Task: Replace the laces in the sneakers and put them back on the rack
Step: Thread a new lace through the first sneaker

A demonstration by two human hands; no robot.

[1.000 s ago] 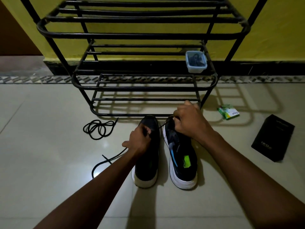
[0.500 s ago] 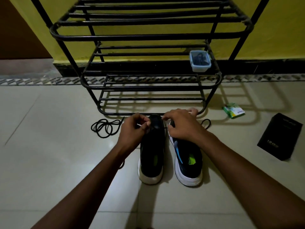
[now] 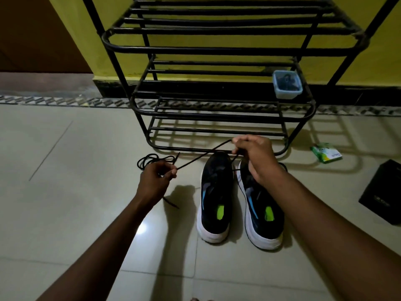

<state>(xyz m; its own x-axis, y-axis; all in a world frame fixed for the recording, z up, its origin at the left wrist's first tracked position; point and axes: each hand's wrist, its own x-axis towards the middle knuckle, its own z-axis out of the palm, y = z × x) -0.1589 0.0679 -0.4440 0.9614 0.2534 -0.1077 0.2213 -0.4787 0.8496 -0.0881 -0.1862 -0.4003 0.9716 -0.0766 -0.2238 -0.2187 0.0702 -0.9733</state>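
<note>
Before black metal shoe rack (image 3: pixel 217 49): you are pinching thin black lace (image 3: pixel 195 159) in left hand (image 3: pixel 155 181) and right hand (image 3: pixel 253 157), holding it taut over dark white-soled sneakers (image 3: pixel 216 203), likely for threading.

Faint pale printing is carried on the near face of the black cardboard box (image 3: pixel 384 192) at the right. It seems to begin with "120", and the rest cannot be made out. A short blue word is printed on the small green and white packet (image 3: pixel 326 153), but it is too small to be read.
</note>
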